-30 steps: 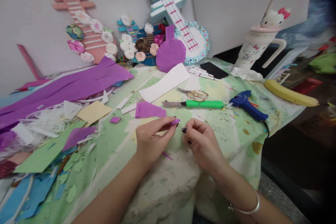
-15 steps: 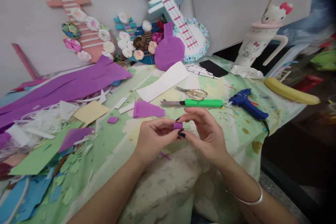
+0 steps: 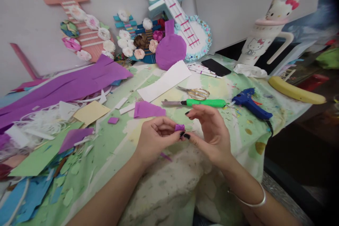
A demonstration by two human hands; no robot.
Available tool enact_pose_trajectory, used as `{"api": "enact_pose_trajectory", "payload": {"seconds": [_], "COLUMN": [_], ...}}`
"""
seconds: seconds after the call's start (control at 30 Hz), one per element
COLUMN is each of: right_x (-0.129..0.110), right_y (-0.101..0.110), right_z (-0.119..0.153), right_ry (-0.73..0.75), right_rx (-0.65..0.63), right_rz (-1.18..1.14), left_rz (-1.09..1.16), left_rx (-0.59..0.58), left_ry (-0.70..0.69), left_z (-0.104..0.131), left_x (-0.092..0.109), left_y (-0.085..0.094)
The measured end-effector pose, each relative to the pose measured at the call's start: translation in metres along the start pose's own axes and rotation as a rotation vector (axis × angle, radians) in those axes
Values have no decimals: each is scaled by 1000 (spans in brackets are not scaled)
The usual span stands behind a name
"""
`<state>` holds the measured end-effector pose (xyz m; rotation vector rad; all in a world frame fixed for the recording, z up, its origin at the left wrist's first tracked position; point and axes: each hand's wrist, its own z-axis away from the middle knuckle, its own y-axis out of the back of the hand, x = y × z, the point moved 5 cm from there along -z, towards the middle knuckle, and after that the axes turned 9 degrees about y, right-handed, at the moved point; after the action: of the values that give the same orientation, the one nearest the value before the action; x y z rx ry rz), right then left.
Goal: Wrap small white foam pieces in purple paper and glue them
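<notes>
A small purple block (image 3: 179,127), wrapped in what looks like purple paper, is pinched between the thumb and fingers of my left hand (image 3: 156,136). My right hand (image 3: 212,134) is just to its right, thumb tip close to the block and forefinger raised apart from the thumb; whether the thumb touches it I cannot tell. Beyond my hands lie a purple paper piece (image 3: 148,109), a green-handled craft knife (image 3: 205,103) and gold-handled scissors (image 3: 197,93). A tiny purple square (image 3: 113,120) rests to the left.
A blue glue gun (image 3: 250,103) and a banana (image 3: 296,91) lie at the right, below a tall white cup (image 3: 255,44). Paper scraps (image 3: 45,152) crowd the left side. Decorated guitar-shaped models, including a purple one (image 3: 171,49), lean on the wall behind a black phone (image 3: 215,67).
My right forefinger has lifted away from the purple block, widening the gap to the thumb. The left hand keeps its pinch in nearly the same place.
</notes>
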<state>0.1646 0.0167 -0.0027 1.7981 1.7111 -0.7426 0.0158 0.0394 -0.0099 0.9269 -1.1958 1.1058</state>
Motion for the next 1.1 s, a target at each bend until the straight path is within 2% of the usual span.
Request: {"api": "enact_pose_trajectory", "payload": {"seconds": [0.2, 0.37, 0.5, 0.57, 0.63, 0.7, 0.73, 0.87, 1.1], "right_x": [-2, -4, -6, -8, -9, -5, -2, 10, 10], "right_y": [-5, -5, -5, -3, 4, 11, 12, 7, 1], "right_z": [3, 3, 3, 5, 5, 5, 4, 0, -2], "right_ry": [-19, -19, 35, 75, 84, 25, -31, -228, -264], "right_rx": [-115, -156, -187, -120, 35, 161, 175, 26, -74], "right_rz": [1, 45, 155, 143, 79, 27, 14, -44, -39], "left_rz": [-57, -8, 39, 53, 60, 49, 36, -31, -76], "left_rx": [13, -15, -38, -38, -34, -19, -11, 10, -9], "left_ry": [-66, 10, 53, 55, 49, 25, 7, -62, -80], "left_z": [0, -1, 0, 0, 0, -1, -1, -1, -1], "left_x": [2, -2, -3, -2, -1, 0, 0, 2, 0], "left_y": [0, -1, -2, -2, -1, 0, 0, 1, -1]}}
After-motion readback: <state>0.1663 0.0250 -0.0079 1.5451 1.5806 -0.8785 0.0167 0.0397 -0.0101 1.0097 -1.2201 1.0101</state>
